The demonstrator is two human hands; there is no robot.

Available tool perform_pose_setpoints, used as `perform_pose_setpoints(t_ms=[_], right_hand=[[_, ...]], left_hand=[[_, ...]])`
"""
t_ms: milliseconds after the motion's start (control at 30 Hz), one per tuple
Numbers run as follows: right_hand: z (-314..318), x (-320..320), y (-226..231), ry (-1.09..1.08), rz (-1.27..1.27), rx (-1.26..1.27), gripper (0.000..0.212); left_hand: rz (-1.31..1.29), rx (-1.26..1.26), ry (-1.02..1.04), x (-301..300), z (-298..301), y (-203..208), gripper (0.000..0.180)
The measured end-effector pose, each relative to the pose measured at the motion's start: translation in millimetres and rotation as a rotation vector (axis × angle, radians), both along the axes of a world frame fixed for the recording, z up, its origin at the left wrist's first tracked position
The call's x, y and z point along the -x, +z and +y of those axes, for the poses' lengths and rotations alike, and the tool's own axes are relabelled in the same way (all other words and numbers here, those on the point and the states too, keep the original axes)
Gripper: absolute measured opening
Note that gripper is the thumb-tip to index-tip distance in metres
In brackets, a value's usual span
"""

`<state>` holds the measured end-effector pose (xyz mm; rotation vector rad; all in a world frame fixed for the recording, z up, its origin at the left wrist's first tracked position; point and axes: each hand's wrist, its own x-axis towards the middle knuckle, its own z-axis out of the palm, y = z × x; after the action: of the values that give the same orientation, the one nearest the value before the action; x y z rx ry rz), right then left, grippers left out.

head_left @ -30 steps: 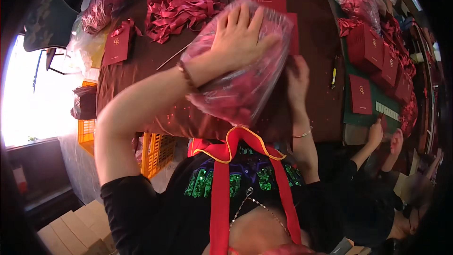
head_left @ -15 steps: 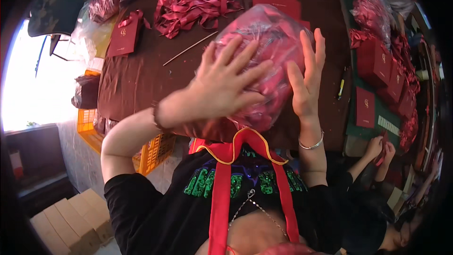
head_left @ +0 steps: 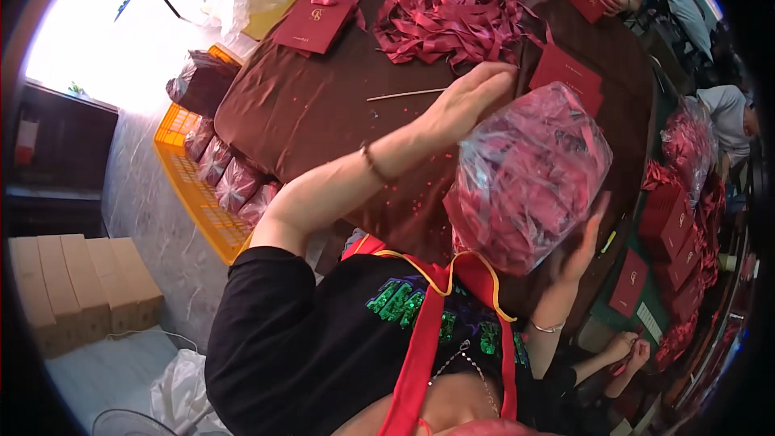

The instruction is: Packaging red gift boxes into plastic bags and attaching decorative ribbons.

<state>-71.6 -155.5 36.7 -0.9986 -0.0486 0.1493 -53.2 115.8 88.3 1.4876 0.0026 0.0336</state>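
A clear plastic bag (head_left: 529,178) bulging with dark red ribbon-tied pieces stands at the near edge of the brown-covered table (head_left: 299,129). Against its far left side lies my left hand (head_left: 472,101), flat, with the fingers stretched out together. My right hand (head_left: 583,252) is at the bag's near right side, its fingers straight and slightly blurred. The bag sits between the two palms; whether they press on it I cannot tell. A thin pale stick (head_left: 408,94) lies beyond my left forearm.
Loose red ribbons (head_left: 452,8) are heaped at the far side, near red paper bags (head_left: 319,23) and red cards (head_left: 565,77). At left stands an orange crate (head_left: 190,186) of wrapped bundles, with cartons (head_left: 85,291) nearby. Co-workers' hands (head_left: 617,2) handle a red piece across the table.
The view has swung, so the table appears shifted right. My left hand has moved from the bag's top to its far left side. My right hand has slid lower along the right side.
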Motion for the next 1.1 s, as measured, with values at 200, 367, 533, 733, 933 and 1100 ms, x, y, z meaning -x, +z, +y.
perform_pose_setpoints(t_ms=[200, 367, 533, 733, 933, 1100], right_hand=[[-13.4, 10.9, -23.1, 0.16, 0.407, -0.247, 0.069], [-30.4, 2.8, -20.2, 0.279, 0.438, -0.387, 0.069], [-49.1, 23.1, -41.0, 0.149, 0.28, 0.194, 0.076], [-44.8, 57.8, -55.5, 0.07, 0.29, 0.288, 0.079], [-3.4, 34.7, -73.7, 0.306, 0.245, 0.351, 0.082], [57.9, 6.8, -71.7, 0.542, 0.113, 0.418, 0.085]], left_hand=[[-0.044, 1.271, -0.93, -16.8, -19.5, -155.5, 0.044], [0.473, 0.569, -0.374, 9.0, -52.0, -90.9, 0.049], [0.165, 0.049, -0.087, 20.4, -85.1, -95.7, 0.062], [0.135, -0.147, 0.166, 52.7, -76.1, -85.1, 0.058], [0.077, -0.167, 0.336, 83.8, -2.6, -20.4, 0.061], [-0.375, 0.222, 0.474, 85.0, 64.1, -34.7, 0.078]])
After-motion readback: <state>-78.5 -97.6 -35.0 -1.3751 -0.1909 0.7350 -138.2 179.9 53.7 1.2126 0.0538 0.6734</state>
